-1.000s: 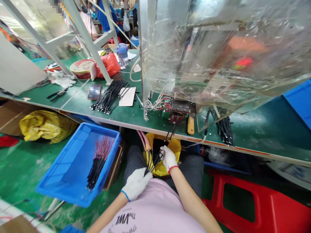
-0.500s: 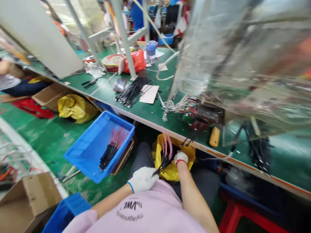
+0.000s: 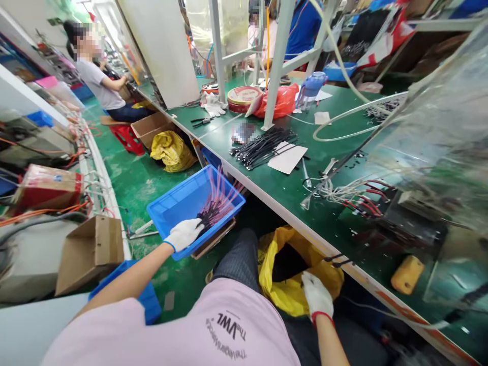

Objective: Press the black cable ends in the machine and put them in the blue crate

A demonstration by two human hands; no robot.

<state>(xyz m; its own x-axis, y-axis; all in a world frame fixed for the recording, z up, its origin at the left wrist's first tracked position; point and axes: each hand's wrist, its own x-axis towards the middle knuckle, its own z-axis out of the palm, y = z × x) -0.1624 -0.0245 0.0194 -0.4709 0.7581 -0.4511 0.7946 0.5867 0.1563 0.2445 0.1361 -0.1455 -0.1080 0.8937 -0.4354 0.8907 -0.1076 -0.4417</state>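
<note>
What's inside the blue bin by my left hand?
A bunch of pink wires with black ends shows in the blue bin. Your gloved left hand covers part of it, and what lies beneath the bunch is hidden.

Your left arm (image 3: 125, 274) reaches far out to your left side, and it is almost straight. The left hand (image 3: 185, 235) points forward with the palm turned down; its fingertips are partly hidden. Your right forearm (image 3: 331, 343) comes forward, leaning a little inward. The right hand (image 3: 317, 294) is lowered in front of you, with its fingers loosely bent.
</note>
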